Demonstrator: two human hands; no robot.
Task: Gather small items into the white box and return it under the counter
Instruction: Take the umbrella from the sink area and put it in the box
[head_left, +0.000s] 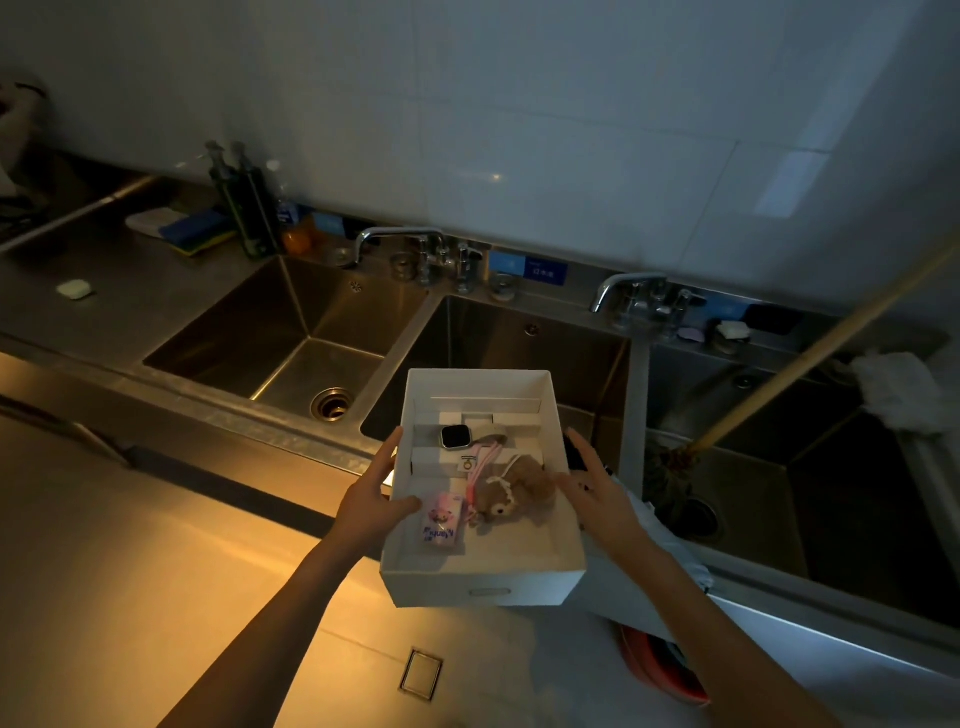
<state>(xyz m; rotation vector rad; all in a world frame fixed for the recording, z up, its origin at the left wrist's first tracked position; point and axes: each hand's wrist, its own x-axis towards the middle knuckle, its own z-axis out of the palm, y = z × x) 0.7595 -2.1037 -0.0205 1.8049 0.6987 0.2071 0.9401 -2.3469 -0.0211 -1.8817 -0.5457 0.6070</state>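
Dim stainless-steel counter (119, 306) with three sinks runs under a tiled wall. The white box (441, 587) hangs over the counter's front edge, before the middle sink (519, 353), and carries a smartwatch (456, 435), a plush bear (514, 486) and a pink packet (441, 522). The left hand (363, 504) pinches its left wall with the thumb inside. The right hand (602, 499) lies with straight, spread fingers against its right wall.

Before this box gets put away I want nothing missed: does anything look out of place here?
Yes: a small pale rounded case lies alone on the steel counter left of the sinks, outside the white cardboard box; it may have been missed.
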